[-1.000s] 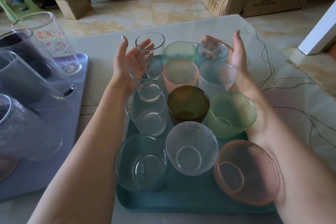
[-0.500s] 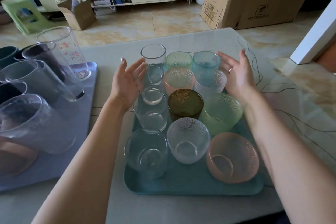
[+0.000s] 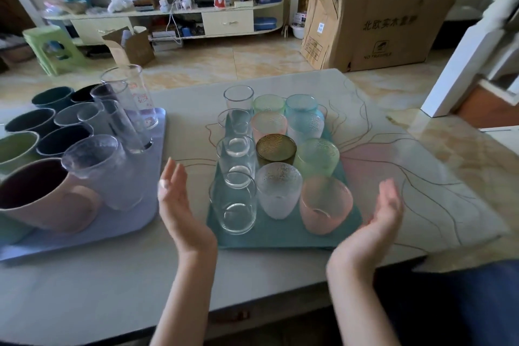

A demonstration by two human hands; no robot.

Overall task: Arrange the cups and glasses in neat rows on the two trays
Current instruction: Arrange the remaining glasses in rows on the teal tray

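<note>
A teal tray [image 3: 280, 234] in the middle of the table holds several glasses in three rows: clear tumblers [image 3: 234, 206] on the left, textured coloured glasses such as an amber one [image 3: 275, 149] in the middle and a pink one [image 3: 325, 205] on the right. A lilac tray [image 3: 146, 205] at the left carries dark and green cups [image 3: 16, 146], a pink mug [image 3: 45, 196] and tall clear glasses [image 3: 132, 98]. My left hand [image 3: 179, 202] is open beside the teal tray's near left corner. My right hand [image 3: 379, 219] is open by its near right corner. Neither touches anything.
The pale table [image 3: 421, 191] ends just in front of me and drops off on the right. A large cardboard box [image 3: 373, 22] stands on the floor beyond, with a small box [image 3: 132, 46], a green stool [image 3: 53, 48] and a low cluttered shelf [image 3: 168, 19].
Both hands have drawn back from the far glasses to the near corners of the teal tray. The view has risen and pulled away from the table.
</note>
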